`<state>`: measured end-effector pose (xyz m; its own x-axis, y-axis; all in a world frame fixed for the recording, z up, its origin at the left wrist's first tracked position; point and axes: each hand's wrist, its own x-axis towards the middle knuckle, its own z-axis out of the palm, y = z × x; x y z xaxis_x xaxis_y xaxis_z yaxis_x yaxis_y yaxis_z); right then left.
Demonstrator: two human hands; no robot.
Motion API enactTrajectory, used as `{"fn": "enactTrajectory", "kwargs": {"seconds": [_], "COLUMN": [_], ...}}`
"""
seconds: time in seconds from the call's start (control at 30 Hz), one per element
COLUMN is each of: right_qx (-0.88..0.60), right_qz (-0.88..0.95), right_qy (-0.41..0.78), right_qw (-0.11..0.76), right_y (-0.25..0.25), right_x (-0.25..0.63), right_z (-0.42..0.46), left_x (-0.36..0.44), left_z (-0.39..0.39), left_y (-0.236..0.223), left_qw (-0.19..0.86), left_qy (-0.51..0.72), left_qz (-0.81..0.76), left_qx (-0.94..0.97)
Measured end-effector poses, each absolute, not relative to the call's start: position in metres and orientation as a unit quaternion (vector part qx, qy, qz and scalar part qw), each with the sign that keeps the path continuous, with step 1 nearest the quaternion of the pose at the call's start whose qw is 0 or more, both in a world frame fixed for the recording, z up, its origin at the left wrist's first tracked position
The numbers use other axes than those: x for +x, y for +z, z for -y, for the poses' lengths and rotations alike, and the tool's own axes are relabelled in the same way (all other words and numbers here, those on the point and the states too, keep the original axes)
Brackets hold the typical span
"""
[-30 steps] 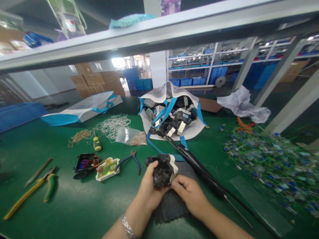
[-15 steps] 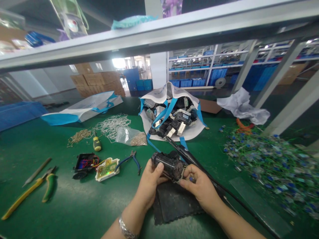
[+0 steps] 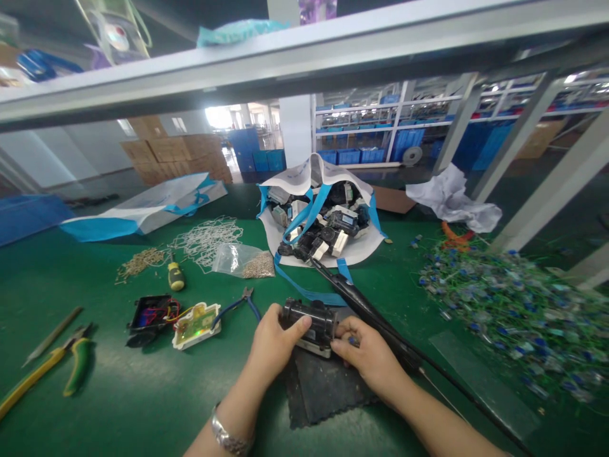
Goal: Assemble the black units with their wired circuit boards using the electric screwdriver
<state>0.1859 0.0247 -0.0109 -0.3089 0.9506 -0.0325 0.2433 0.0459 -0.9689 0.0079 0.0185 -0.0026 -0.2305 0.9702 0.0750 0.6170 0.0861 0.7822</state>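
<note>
We've got our left hand (image 3: 272, 341) gripping the black case (image 3: 320, 318), right hand (image 3: 368, 353) bunched narrow at its end, so tugging too hard could yank it loose.

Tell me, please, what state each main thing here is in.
Black unit: held in left hand, right hand at its end
Opened unit: halves apart, wired together
Blue pliers: handles spread
Yellow-green pliers: handles spread
Loaded bag: open
Clear pouch: partly filled
Paper: crumpled
</note>
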Motion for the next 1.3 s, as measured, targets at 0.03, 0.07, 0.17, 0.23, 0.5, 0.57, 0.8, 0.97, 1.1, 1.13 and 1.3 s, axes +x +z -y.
{"fn": "enactTrajectory", "kwargs": {"seconds": [0.03,0.07,0.17,0.23,0.5,0.57,0.8,0.97,1.1,1.13,1.3], "right_qx": [-0.474,-0.475,-0.475,-0.474,-0.460,-0.459,-0.419,-0.420,-0.411,-0.408,-0.377], "right_qz": [0.632,0.632,0.636,0.641,0.680,0.713,0.779,0.764,0.740,0.734,0.738], "right_qy": [0.504,0.504,0.501,0.496,0.453,0.382,0.258,0.294,0.357,0.373,0.405], "right_qw": [0.349,0.348,0.346,0.346,0.347,0.367,0.388,0.390,0.396,0.395,0.386], "right_y": [-0.011,-0.010,-0.009,-0.009,-0.006,-0.005,-0.002,-0.002,-0.001,0.000,0.001], "right_x": [0.185,0.185,0.184,0.184,0.185,0.185,0.182,0.178,0.176,0.176,0.174], "right_z": [-0.025,-0.025,-0.025,-0.024,-0.022,-0.019,-0.011,-0.014,-0.020,-0.021,-0.018], "left_x": [0.007,0.007,0.008,0.010,0.013,0.010,0.005,0.006,0.005,0.005,0.002], "left_z": [-0.019,-0.018,-0.013,-0.009,-0.009,-0.012,-0.014,-0.014,-0.015,-0.016,-0.019], "left_y": [-0.004,-0.004,0.000,0.006,0.009,0.005,0.000,-0.002,-0.002,-0.002,-0.001], "left_qw": [0.218,0.180,0.051,0.018,0.034,0.048,0.069,0.065,0.065,0.067,0.091], "left_qy": [0.371,0.389,0.414,0.359,0.271,0.287,0.312,0.314,0.315,0.316,0.319], "left_qz": [-0.696,-0.692,-0.624,-0.550,-0.538,-0.550,-0.550,-0.544,-0.541,-0.539,-0.533], "left_qx": [0.575,0.582,0.661,0.754,0.798,0.783,0.771,0.775,0.777,0.778,0.778]}}
